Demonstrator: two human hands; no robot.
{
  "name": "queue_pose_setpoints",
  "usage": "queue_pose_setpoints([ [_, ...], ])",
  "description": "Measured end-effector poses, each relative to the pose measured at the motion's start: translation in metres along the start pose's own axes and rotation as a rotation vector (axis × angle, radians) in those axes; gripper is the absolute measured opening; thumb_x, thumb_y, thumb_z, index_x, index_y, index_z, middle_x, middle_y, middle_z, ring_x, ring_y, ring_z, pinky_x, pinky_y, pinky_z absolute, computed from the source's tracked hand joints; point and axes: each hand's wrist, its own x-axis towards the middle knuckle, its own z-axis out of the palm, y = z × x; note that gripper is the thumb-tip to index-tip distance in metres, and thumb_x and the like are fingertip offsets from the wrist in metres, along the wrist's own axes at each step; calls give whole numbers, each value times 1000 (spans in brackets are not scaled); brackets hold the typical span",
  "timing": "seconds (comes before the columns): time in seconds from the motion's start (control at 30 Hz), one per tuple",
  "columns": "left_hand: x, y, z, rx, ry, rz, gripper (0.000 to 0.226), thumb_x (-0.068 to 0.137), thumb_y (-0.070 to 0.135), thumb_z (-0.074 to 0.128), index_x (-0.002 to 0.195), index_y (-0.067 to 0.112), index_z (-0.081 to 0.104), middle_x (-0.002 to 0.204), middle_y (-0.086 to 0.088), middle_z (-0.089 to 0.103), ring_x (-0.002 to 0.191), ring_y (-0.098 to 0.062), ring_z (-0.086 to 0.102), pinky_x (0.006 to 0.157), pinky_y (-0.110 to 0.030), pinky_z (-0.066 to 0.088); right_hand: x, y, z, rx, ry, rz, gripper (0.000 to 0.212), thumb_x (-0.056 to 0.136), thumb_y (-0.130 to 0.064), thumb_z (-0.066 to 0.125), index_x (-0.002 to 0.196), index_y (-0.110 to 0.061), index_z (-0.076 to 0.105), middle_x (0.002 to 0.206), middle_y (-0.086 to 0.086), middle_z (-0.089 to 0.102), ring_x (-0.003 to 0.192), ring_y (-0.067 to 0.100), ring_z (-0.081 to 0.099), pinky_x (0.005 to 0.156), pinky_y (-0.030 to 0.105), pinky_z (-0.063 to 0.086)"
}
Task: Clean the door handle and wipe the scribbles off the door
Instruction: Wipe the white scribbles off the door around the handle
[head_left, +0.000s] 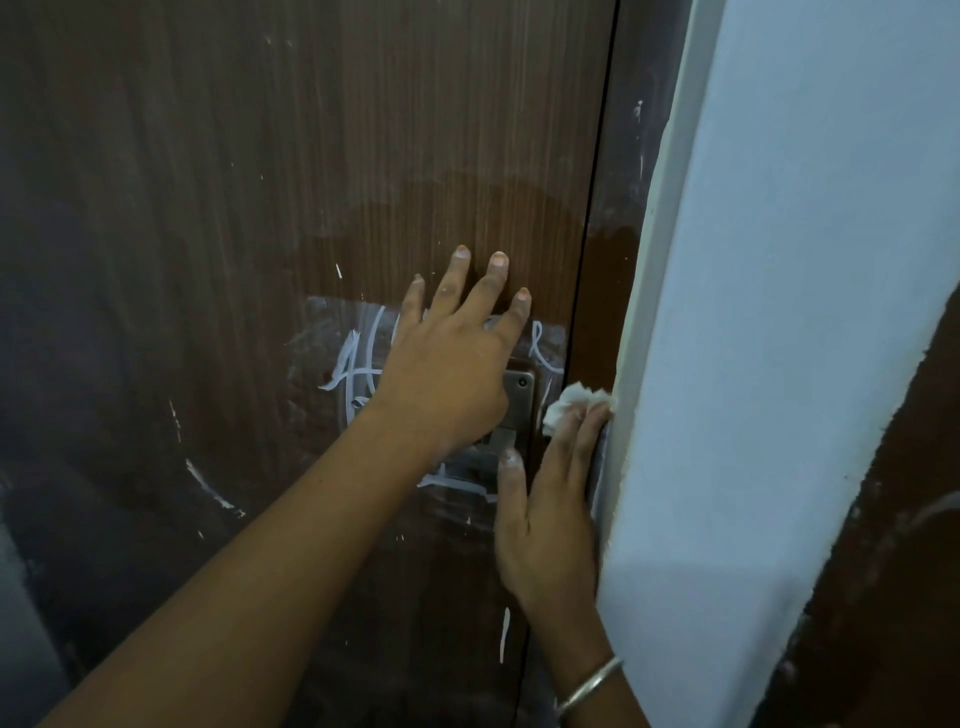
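A dark brown wood-grain door (260, 182) fills the view, with white chalk scribbles (349, 364) around its metal handle plate (521, 397). My left hand (447, 358) lies flat on the door with fingers spread, covering part of the scribbles and the plate's left side. My right hand (556, 499) presses a small white cloth (569, 405) against the door's edge, just right of the plate, under its fingertips. The handle itself is mostly hidden behind my left hand. A darker, wiped-looking patch spreads above my left hand.
A pale blue wall edge (779, 312) juts in on the right, touching my right hand's fingers. The brown door frame (608, 218) runs between door and wall. More white streaks (208, 486) mark the door at lower left. A metal bangle (589, 686) circles my right wrist.
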Motion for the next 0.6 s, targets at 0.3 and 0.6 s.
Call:
queue_pose_setpoints([
  [0.3, -44, 21, 23, -228, 199, 0, 53, 79, 11, 56, 132, 4, 48, 140, -24, 42, 126, -37, 45, 101, -45, 40, -13, 15, 13, 20, 9, -1, 80, 71, -83, -7, 132, -41, -39, 143, -22, -41, 145, 21, 3, 112, 46, 30],
  [0.6, -61, 32, 50, -397, 233, -42, 26, 86, 12, 43, 102, -1, 60, 91, -16, 55, 76, -23, 51, 64, -34, 48, -51, 47, 39, 31, -8, 107, 76, 83, -71, 5, 140, -33, -28, 152, -11, -27, 143, 18, -15, 117, 46, 15],
])
